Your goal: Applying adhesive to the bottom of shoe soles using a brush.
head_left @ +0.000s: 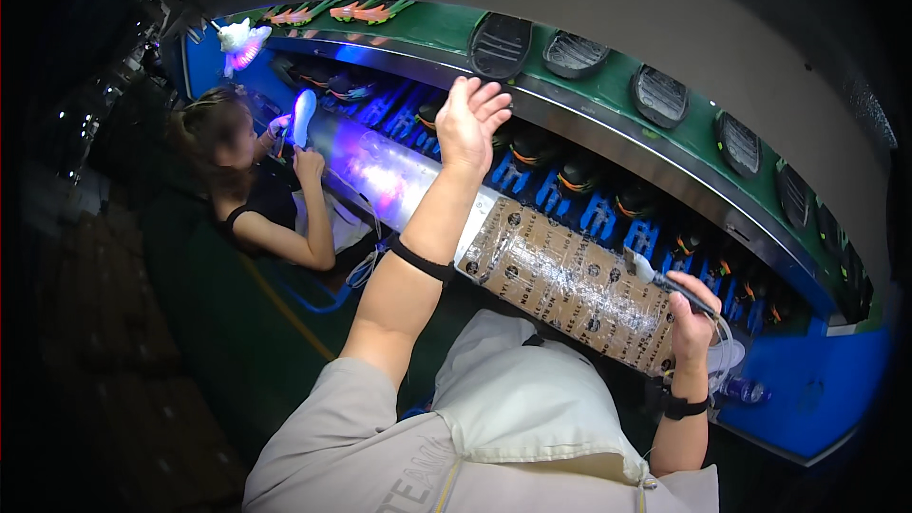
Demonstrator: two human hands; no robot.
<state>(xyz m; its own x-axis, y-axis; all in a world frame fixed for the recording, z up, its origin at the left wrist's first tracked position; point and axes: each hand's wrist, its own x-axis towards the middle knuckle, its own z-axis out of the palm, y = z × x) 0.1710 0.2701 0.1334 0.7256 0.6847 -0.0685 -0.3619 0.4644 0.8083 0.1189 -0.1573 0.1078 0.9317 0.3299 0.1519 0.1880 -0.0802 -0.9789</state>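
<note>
The bench (570,280), wrapped in printed brown card under clear film, runs in front of the person; beyond its far edge a green shelf (608,74) carries a row of dark soles, and the nearest sole (501,43) lies there just past the left hand (468,128); that hand reaches across the bench with its grip spread and nothing in it, fingertips close by the sole's lower edge, though I cannot tell whether they touch; the right hand (693,318), over the right end of the bench, has its grip closed round the dark handle of a brush (648,271), the head hanging above the card.

Between the bench and the shelf, shoes (577,176) sit in blue holders (598,217); at the bench's left end a co-worker (271,218) holds up a sole-shaped piece (304,117) lit blue; at its right end stand a white bowl (726,355) and a bottle (744,389).

As for progress, the brush seems ready in hand while the nearest sole looks not yet lifted; the row appears left to handle; whether any sole bears a coat cannot be told.
</note>
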